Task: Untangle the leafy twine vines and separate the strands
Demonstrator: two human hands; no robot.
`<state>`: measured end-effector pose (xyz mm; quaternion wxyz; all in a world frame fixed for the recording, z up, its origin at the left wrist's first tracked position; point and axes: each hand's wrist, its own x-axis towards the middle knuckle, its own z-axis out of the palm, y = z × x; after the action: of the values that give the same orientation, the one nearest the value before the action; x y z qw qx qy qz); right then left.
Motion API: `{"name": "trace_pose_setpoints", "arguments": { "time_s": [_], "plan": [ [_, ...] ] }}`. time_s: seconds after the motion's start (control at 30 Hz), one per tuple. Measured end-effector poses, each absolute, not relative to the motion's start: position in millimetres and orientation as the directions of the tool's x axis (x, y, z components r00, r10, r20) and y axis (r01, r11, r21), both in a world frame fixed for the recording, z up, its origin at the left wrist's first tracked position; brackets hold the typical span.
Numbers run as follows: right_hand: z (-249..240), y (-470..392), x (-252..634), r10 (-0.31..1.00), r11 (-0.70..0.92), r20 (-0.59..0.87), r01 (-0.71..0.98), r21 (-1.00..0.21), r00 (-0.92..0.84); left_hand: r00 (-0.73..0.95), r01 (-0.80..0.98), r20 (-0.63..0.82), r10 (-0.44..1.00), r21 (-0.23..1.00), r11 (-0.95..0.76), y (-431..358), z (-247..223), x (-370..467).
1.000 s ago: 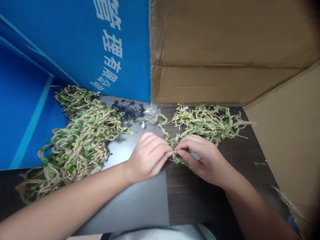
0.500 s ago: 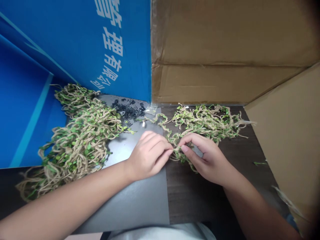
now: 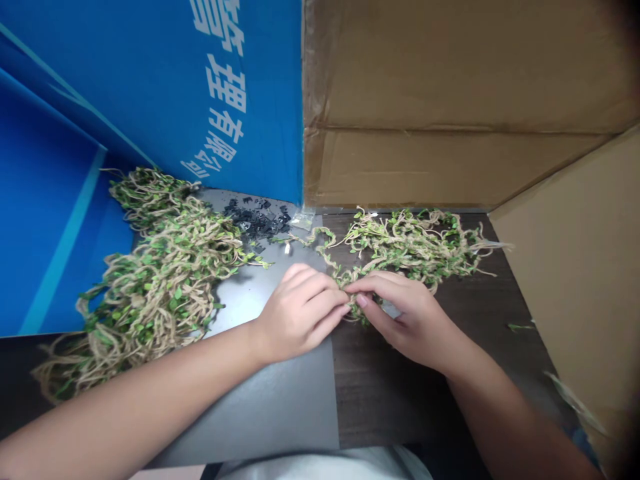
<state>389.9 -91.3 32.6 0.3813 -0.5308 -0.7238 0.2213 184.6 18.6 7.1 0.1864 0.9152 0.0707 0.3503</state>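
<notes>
1. A rope vine (image 3: 339,272) with small green leaves is seen on the bench (image 3: 400,407), in front of the box, with one part between the two hands.
2. The vine is pinched by the left hand (image 3: 300,310), which is bent in narrow; its thumb is hidden.
3. The vine is touched by the right hand (image 3: 407,320). Its finger and thumb are held close together, but whether the vine is gripped by them cannot be told.
4. A pile of vines (image 3: 417,243) is seen just past the right hand.
5. A bigger heap (image 3: 170,267) is seen on the left, by a blue board (image 3: 270,100).
6. Black bits (image 3: 260,217) are scattered near that board.
7. The back is blocked by a brown box (image 3: 450,80).
</notes>
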Motion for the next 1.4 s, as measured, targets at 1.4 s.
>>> {"name": "trace_pose_setpoints", "arguments": {
  "time_s": [1.4],
  "plan": [
    [28.5, -92.5, 393.4, 0.956, 0.291, 0.22, 0.704, -0.648, -0.193, 0.732, 0.008, 0.624, 0.272, 0.391, -0.92, 20.4, 9.1, 186.7]
  ]
}}
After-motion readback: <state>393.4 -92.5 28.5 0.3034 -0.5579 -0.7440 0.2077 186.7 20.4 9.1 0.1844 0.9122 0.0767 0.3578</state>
